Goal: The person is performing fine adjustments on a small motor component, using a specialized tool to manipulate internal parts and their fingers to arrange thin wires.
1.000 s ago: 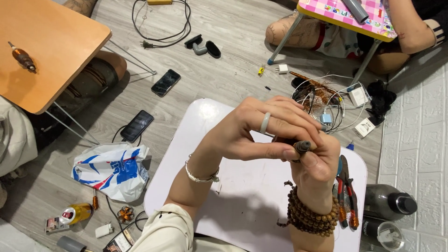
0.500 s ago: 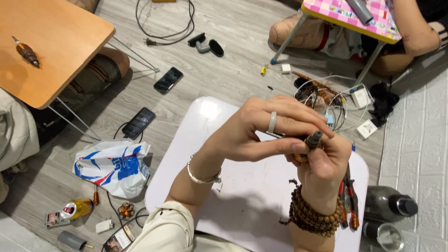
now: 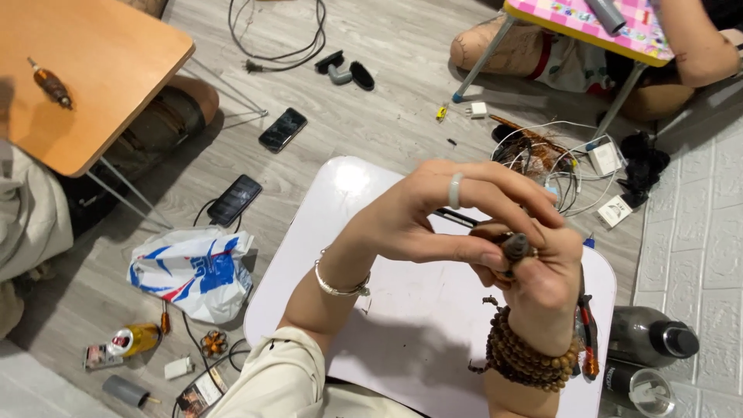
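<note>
Shifted a little to the right and lower against the earlier frames, both hands, with the small dark piece now turned so its round end faces the camera. Left hand (image 3: 433, 217) closed around that small dark cylindrical piece (image 3: 515, 248), thumb and fingertips pinching it, a pale ring on one finger and a thin silver bangle (image 3: 339, 285) at the wrist. Right hand (image 3: 542, 286) cupped under and behind the same piece, fingers curled on it, a wooden bead bracelet (image 3: 530, 360) around the wrist. Held in the air, above the right part of the white counter (image 3: 402, 325), not resting on it.

As for progress: hard to tell, since the piece is mostly hidden between the fingers; seemingly in the middle of fitting or twisting, nothing finished laid down nearby. On the counter only a tiny dark fragment (image 3: 491, 300) and some pliers with red handles (image 3: 588, 340) at the right edge.

Further out, on the grey floor: a tangle of white cables and copper wire (image 3: 542, 159), two phones (image 3: 234, 198), a blue and white plastic bag (image 3: 193, 271), two dark bottles (image 3: 648, 340). At the upper left an orange table with a small tool (image 3: 50, 83); other people sitting around.
</note>
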